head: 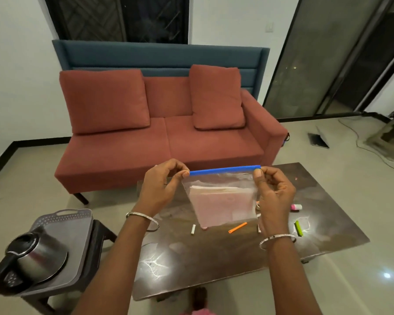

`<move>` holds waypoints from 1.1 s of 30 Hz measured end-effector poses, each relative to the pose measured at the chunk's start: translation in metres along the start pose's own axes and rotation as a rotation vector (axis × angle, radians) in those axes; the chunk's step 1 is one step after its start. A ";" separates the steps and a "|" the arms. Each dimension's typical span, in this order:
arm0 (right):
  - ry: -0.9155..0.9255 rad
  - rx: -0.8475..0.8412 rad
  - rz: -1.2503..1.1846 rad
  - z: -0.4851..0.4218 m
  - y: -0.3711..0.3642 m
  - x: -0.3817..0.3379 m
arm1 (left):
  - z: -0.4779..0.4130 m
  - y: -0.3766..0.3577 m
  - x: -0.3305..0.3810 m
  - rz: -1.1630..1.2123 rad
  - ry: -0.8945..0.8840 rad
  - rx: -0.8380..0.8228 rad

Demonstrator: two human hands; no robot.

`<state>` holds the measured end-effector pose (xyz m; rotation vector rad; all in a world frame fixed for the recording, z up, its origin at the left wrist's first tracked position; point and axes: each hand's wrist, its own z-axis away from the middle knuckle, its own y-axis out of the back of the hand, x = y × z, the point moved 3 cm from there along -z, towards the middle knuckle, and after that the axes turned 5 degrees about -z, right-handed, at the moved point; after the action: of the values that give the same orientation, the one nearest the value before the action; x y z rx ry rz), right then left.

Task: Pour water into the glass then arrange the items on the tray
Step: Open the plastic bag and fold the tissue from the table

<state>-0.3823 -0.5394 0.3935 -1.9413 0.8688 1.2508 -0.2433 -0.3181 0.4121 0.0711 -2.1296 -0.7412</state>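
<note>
Where the fingers [180, 175] of the left hand [159, 185] meet the blue seal strip [224, 170], I read a firm pinch on its left end, and the right hand [273, 194] pinches the right end the same way. Between them hangs a clear bag [221, 201] with something pale pink and folded inside, held up above the dark glossy worktop [214, 264]. The bag and the right hand block part of my view of the worktop behind them, and something small there I cannot make out. Around the bag's lower edge I see a white stick [193, 229] to the left, an orange stick [237, 227] just beside its right corner, a green clip [298, 228] further right and a pink-and-white piece [296, 207] beyond that. Well apart, at near left, the grey tray [77, 223] lies on a dark stool [100, 237], with the steel kettle [34, 253] standing on its near end. A red sofa [159, 142] stands on the far side, and a laptop [319, 139] lies on the floor at far right.
</note>
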 end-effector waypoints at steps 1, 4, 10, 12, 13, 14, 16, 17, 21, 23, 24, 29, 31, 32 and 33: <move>-0.003 -0.004 0.047 -0.008 0.004 0.002 | -0.006 -0.007 0.002 0.036 0.000 0.009; 0.094 -0.044 0.318 -0.030 0.009 0.002 | -0.024 -0.025 0.004 0.151 0.040 0.039; 0.412 -0.360 0.726 -0.055 -0.050 -0.004 | -0.078 -0.057 0.016 0.280 -0.010 0.066; 0.342 -0.425 0.766 -0.068 -0.063 0.001 | -0.095 -0.061 0.016 0.278 -0.043 0.068; 0.318 -0.465 0.781 -0.076 -0.068 0.005 | -0.103 -0.062 0.014 0.269 -0.050 0.073; 0.298 -0.500 0.784 -0.083 -0.073 0.007 | -0.111 -0.062 0.012 0.255 -0.050 0.080; 0.256 -0.515 0.737 -0.099 -0.082 0.012 | -0.126 -0.064 0.006 0.224 -0.046 0.100; 0.235 -0.501 0.712 -0.105 -0.086 0.013 | -0.132 -0.065 0.005 0.209 -0.045 0.123; 0.064 -0.422 0.545 -0.130 -0.103 0.025 | -0.147 -0.072 0.000 0.032 0.154 0.417; -0.040 -0.377 0.427 -0.140 -0.109 0.032 | -0.149 -0.075 -0.002 -0.076 0.299 0.513; -0.087 -0.369 0.370 -0.144 -0.112 0.035 | -0.153 -0.078 -0.005 -0.075 0.356 0.460; -0.272 -0.397 0.093 -0.156 -0.119 0.041 | -0.172 -0.099 -0.007 0.297 0.550 -0.029; -0.380 -0.403 -0.049 -0.158 -0.120 0.040 | -0.175 -0.101 -0.002 0.321 0.542 0.023; -0.418 -0.413 -0.080 -0.159 -0.120 0.039 | -0.176 -0.100 -0.001 0.319 0.530 0.052; -0.439 -0.428 -0.071 -0.161 -0.121 0.037 | -0.176 -0.099 0.000 0.319 0.516 0.066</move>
<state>-0.1934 -0.6079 0.4321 -1.8685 0.3220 1.8396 -0.1322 -0.4844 0.4403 -0.0390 -1.6198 -0.4078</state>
